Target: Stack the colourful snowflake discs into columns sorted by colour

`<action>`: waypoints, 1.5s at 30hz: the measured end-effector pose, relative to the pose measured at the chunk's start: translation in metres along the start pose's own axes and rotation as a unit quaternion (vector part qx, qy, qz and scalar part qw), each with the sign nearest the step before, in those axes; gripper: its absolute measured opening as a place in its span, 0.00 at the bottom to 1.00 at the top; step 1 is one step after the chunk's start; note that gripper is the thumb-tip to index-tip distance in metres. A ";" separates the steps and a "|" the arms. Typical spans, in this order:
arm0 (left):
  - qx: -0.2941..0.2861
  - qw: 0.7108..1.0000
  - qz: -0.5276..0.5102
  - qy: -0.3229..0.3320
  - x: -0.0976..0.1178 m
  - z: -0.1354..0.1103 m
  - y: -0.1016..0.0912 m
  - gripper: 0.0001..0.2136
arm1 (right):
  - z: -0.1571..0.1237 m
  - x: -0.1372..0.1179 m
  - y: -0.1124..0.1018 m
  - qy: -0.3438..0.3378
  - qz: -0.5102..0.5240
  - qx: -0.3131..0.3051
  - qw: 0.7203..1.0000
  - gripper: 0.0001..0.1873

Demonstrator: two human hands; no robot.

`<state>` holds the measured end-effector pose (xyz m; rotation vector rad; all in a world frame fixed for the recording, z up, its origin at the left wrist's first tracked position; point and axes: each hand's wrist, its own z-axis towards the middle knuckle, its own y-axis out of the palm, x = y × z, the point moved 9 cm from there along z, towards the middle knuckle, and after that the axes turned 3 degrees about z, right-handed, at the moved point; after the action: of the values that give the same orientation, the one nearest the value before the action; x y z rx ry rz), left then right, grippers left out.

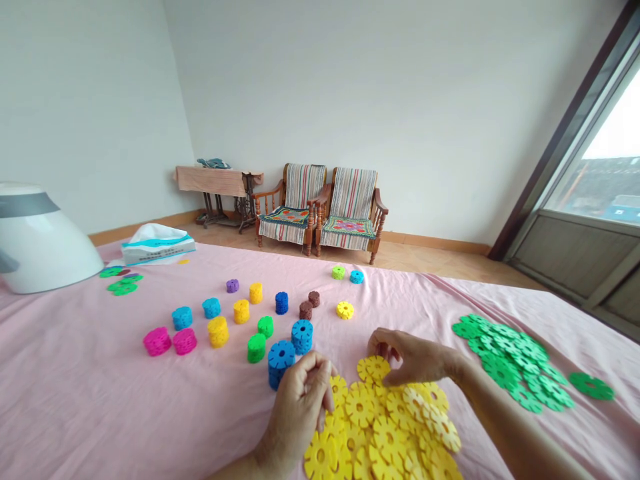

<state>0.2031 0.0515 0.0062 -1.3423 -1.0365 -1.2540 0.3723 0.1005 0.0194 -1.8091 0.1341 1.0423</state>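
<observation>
A heap of flat yellow snowflake discs (385, 427) lies on the pink cloth (100, 400) right in front of me. My right hand (415, 358) rests at the far edge of the heap, fingers pinched on a yellow disc (374, 367). My left hand (300, 403) hovers at the heap's left edge with fingers curled together; what they hold, if anything, is hidden. A stack of blue discs (281, 362) stands just beyond the left hand.
Small stacks of pink, cyan, yellow, green, purple and brown discs dot the cloth beyond. A pile of green discs (510, 360) lies at right. A white domed object (40, 240) and a tissue pack (157, 243) sit far left. Two wooden armchairs (320, 213) stand by the wall.
</observation>
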 end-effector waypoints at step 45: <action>-0.017 1.000 0.011 0.005 -0.004 0.001 0.002 0.17 | 0.091 0.031 -0.039 0.033 -0.007 0.313 0.949 0.16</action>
<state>0.2045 0.0522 0.0017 -1.3672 -0.9953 -1.2662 0.3582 0.2026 0.0133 -1.2601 0.4408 0.8060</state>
